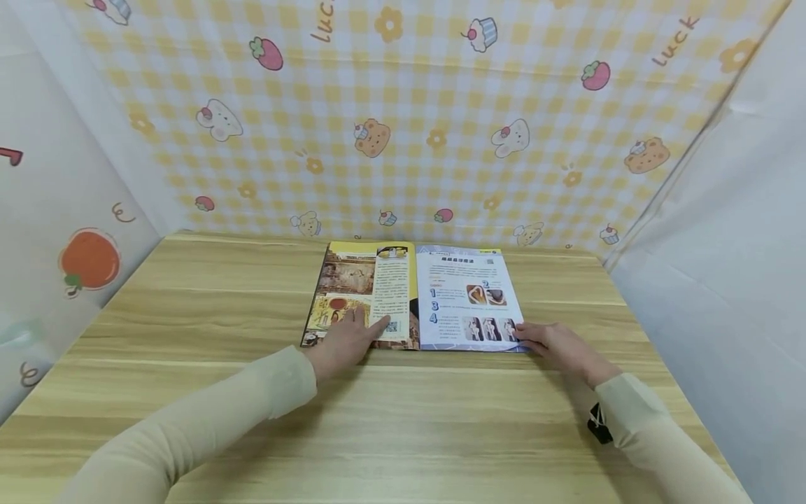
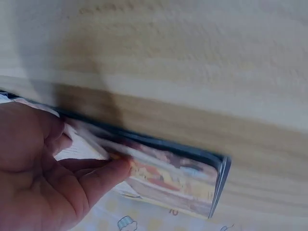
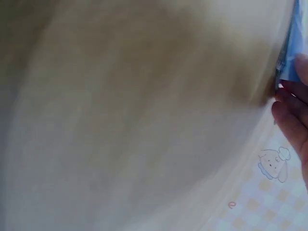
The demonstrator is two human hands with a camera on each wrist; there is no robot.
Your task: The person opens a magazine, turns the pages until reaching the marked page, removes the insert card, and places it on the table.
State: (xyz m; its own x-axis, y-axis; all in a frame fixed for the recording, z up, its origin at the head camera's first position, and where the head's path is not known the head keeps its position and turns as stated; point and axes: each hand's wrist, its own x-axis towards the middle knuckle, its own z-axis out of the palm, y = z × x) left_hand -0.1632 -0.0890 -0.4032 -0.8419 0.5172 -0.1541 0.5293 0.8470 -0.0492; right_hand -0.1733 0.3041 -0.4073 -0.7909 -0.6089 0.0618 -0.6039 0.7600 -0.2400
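An open magazine [image 1: 441,301] lies on the wooden table near its back edge. Its left page has brown and yellow pictures; the right page is pale, with numbered text and small photos. My left hand [image 1: 343,343] rests on the lower part of the left page, fingers extended, and the left wrist view shows that hand [image 2: 53,173] against the glossy page edge. At the lower right corner, my right hand [image 1: 560,346] pinches the magazine's edge. Thumb above and fingers below appear in the right wrist view, where the hand [image 3: 293,110] is partly cut off.
A wooden tabletop [image 1: 403,434] stretches in front of the magazine. Behind it hangs a yellow checked cloth [image 1: 434,105] with cartoon prints, and white sheets [image 1: 730,231] stand at the sides. A small black device [image 1: 599,423] sits at the right sleeve.
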